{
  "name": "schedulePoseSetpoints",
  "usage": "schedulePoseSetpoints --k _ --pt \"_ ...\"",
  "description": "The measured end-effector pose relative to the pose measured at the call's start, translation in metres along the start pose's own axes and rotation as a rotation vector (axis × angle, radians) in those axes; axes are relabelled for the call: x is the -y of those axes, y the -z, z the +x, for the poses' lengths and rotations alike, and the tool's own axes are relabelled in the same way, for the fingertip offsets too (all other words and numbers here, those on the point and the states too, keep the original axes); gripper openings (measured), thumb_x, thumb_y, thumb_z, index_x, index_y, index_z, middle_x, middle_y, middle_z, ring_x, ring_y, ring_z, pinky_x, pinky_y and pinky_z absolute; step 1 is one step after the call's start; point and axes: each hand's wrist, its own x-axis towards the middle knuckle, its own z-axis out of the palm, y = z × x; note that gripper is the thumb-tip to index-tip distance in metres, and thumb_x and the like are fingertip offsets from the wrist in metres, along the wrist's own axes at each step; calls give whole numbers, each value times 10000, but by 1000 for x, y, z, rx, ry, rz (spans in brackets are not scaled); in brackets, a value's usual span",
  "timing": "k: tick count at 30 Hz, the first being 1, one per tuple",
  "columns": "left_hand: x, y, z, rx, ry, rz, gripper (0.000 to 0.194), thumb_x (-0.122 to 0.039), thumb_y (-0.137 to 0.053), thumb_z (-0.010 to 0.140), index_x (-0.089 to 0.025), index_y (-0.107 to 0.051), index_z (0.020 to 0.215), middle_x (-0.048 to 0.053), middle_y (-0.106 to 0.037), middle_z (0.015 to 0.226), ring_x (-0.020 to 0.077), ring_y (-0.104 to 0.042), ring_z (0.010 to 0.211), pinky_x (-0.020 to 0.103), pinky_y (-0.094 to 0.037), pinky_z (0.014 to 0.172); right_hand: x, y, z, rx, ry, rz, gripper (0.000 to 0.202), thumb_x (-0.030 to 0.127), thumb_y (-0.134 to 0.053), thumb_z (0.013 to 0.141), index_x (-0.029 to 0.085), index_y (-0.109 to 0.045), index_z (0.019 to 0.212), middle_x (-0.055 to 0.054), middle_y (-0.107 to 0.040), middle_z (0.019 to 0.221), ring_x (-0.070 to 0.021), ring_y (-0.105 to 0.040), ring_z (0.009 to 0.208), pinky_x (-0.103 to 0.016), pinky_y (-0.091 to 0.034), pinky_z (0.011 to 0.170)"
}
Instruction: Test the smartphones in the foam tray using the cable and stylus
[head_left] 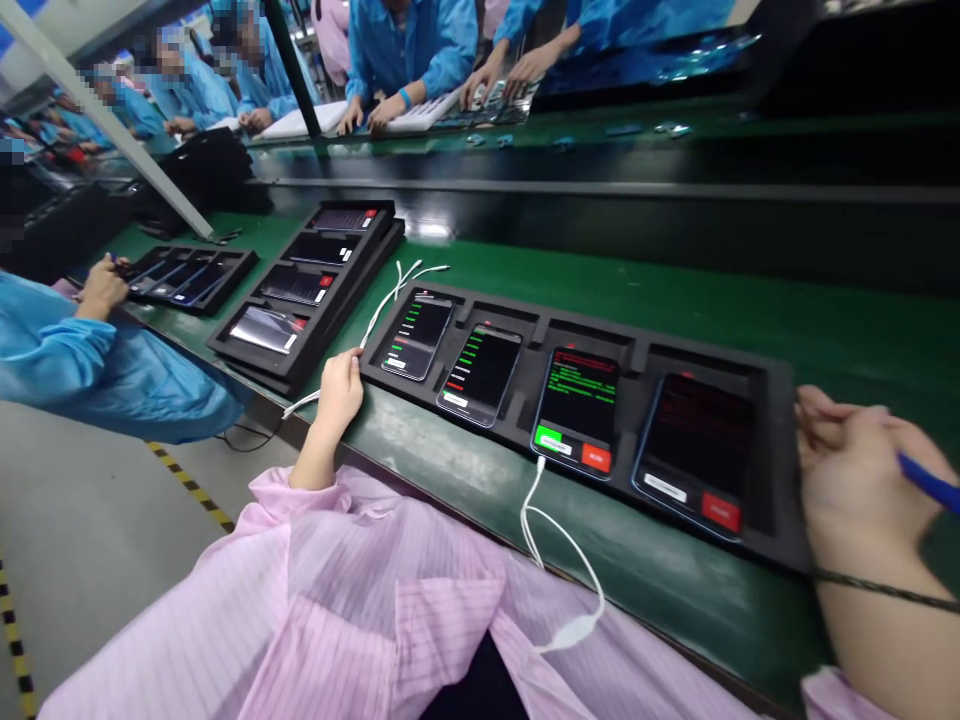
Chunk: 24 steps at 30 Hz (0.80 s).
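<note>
A black foam tray (517, 300) lies on the green bench in front of me, with several smartphones in its slots. My left hand (341, 392) is closed on the tray's left end. At the right end, my right hand (862, 465) grips the tray's edge, and a blue pen (928, 484) sticks out from that hand. Green text and a red button show on the third phone (577, 405). A white charging cable (534, 500) meets its lower edge. The rightmost phone (697, 445) has a dark screen with a red button. Two phones on the left show green lines.
More phones lie in stacked black trays (300, 290) on the left. Another white cable (386, 300) runs beside my tray. A co-worker in blue (97, 350) handles a further phone tray (195, 275). Other people work across the bench, behind a dark rail (600, 188).
</note>
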Motion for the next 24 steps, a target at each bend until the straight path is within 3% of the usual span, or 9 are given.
schedulePoseSetpoints --k 3,6,12,18,24 --pt "-1 3 5 13 0 30 416 -316 -323 1019 -167 -688 1152 158 -727 1162 280 -652 1056 444 -508 984 14 -4 -7 -13 -62 -52 894 1090 -511 306 245 -507 600 -218 -663 833 -444 -692 907 -688 -500 808" --pt "-7 6 5 3 18 85 409 -297 -332 999 -182 -688 1164 158 -722 1185 300 -635 1078 469 -488 981 12 1 -4 42 -23 -96 831 1037 -535 438 227 -533 625 -208 -662 809 -431 -696 946 -616 -515 781" --pt "-29 8 -7 -117 -10 125 393 -279 -395 969 -168 -644 1252 187 -631 1326 324 -532 1254 497 -392 1048 -1 12 5 137 124 -160 547 757 -603 722 217 -556 646 -158 -650 723 -377 -709 989 -525 -510 857" --pt "-47 6 -12 -136 -168 57 446 -375 -337 1023 -169 -622 1297 176 -613 1340 297 -523 1276 449 -361 1050 -4 9 4 149 191 -184 467 660 -589 807 229 -533 637 -170 -672 742 -372 -721 961 -505 -520 819" --pt "-67 6 -18 -13 -396 78 498 -466 -309 1045 -226 -656 1309 158 -587 1375 306 -512 1276 442 -333 1005 -6 10 1 162 229 -169 406 590 -556 841 219 -565 673 -196 -704 822 -358 -727 948 -516 -533 843"
